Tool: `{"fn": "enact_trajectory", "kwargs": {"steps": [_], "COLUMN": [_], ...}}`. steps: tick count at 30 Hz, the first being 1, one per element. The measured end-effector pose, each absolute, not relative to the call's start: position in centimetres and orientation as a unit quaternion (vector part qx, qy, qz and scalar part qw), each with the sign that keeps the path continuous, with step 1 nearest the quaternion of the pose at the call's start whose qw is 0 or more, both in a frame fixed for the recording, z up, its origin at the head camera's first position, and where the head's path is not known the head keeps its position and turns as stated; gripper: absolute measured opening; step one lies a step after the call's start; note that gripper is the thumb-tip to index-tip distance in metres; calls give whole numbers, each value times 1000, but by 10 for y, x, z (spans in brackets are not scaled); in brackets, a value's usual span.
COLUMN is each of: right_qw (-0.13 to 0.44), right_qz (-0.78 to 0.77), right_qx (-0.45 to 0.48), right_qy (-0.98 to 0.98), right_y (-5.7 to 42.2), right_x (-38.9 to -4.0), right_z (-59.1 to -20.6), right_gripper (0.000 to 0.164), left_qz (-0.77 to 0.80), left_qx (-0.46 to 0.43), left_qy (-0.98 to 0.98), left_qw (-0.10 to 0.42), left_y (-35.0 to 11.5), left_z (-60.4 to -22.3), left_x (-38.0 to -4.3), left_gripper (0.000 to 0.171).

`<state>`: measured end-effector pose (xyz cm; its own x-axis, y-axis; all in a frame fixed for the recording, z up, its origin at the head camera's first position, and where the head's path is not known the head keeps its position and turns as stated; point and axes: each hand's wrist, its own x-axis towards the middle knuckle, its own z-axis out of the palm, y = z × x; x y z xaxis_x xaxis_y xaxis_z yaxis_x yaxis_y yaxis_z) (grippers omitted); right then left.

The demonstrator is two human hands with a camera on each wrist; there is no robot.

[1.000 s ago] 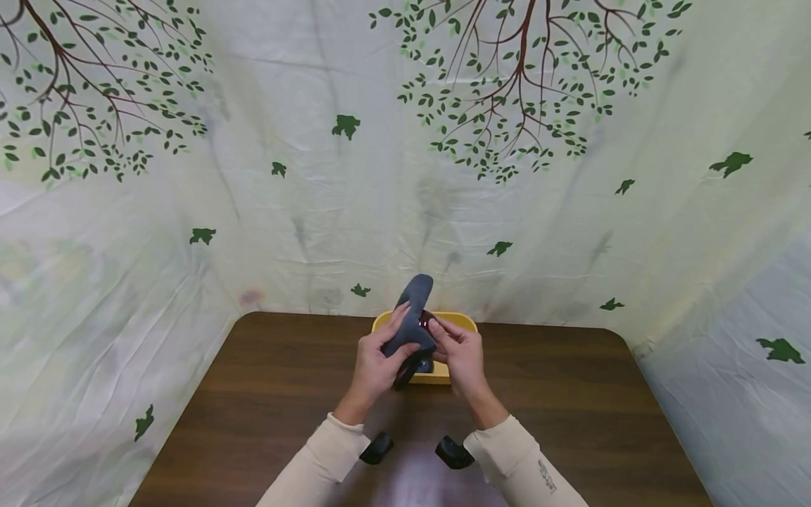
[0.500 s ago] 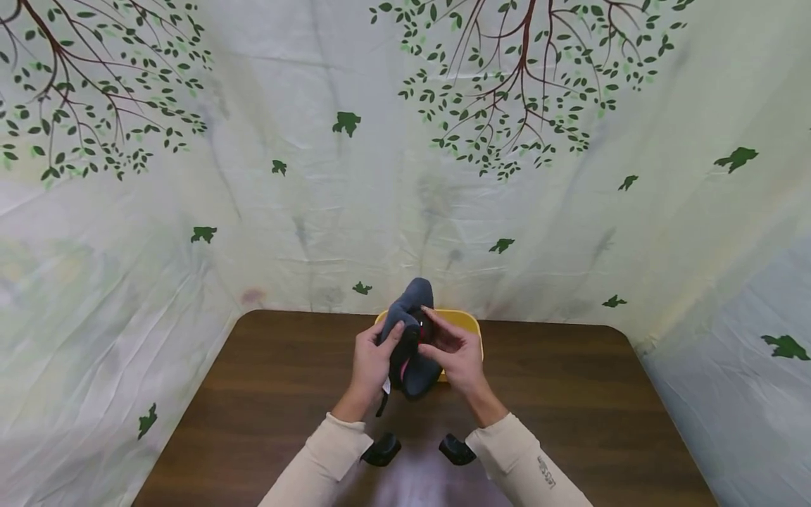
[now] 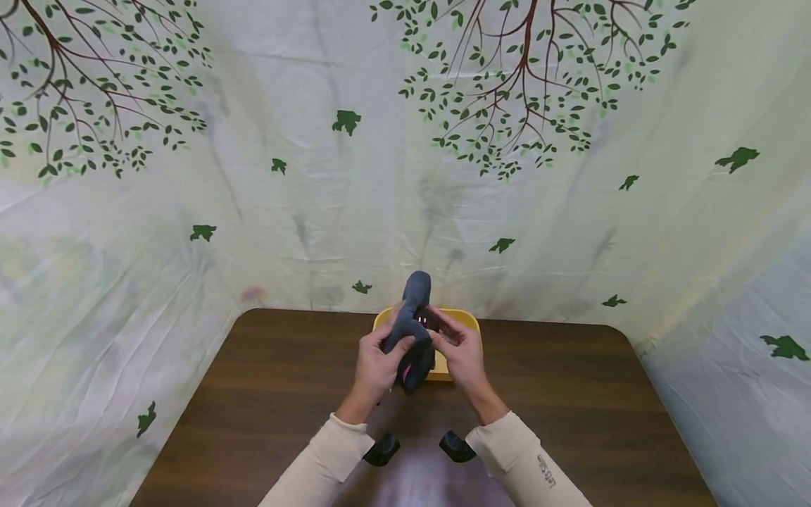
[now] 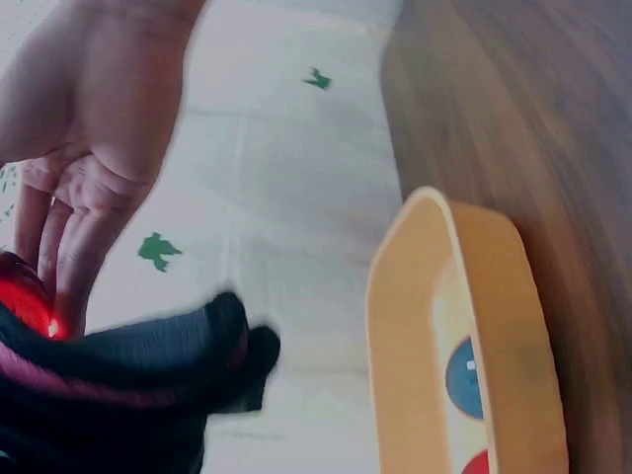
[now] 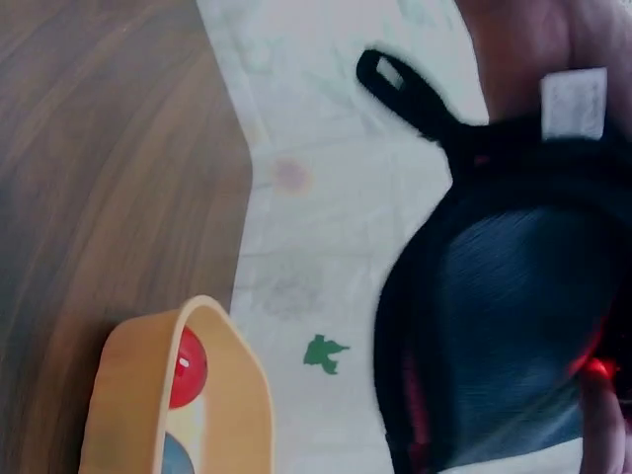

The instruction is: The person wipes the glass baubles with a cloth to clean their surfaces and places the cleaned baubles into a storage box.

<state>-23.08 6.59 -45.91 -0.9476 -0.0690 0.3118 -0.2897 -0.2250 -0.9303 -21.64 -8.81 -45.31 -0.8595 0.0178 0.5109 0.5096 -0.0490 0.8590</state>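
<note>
In the head view, my left hand [image 3: 375,359] grips a folded, dark blue-grey padded fabric piece [image 3: 405,327] with black edging and a pink inside. A black loop and a white tag [image 5: 574,103] hang from its edge in the right wrist view. My right hand [image 3: 465,352] pinches a glossy dark red ball [image 3: 424,322] between thumb and fingers, against the fabric. That ball [image 4: 24,296] shows bright red in the left wrist view, partly behind the fabric. How far it sits inside the fold cannot be told.
Behind and below the hands stands a yellow bin [image 3: 465,318] on the brown wooden table [image 3: 298,380]. A red ball [image 5: 190,367] and a blue ball [image 4: 464,378] lie in it. A pale leaf-patterned cloth [image 3: 380,211] hangs beyond the table.
The fabric piece has turned in my hands: its pink inside and strap showed more half a second ago, and it is folded narrower now. The right fingers have shifted slightly around the red ball.
</note>
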Motion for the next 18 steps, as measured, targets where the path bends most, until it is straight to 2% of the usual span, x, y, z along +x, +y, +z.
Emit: {"fn": "enact_trajectory", "kwargs": {"steps": [4,7,11,18], "right_qw": [21,-7,3,43], "right_qz": [791,798,792,785], "right_qx": [91,72,86,173], "right_qy": [-605,-599,-605,-593], "right_y": [65,67,68,70], "right_x": [-230,-228,-225,-223], "right_z": [-453,-448,-446,-447], "right_gripper": [38,35,37,54], "left_qz": [-645,-649,-676,-755], "left_qx": [-260,-265,-214,-81], "left_qy": [-682,-676,-677,-638], "left_qw": [227,226,197,125], "left_y": [-89,-90,-89,-83], "left_z": [-458,-457,-450,-440], "left_x": [-219,-219,-218,-215], "left_gripper": [53,50,46,35]}}
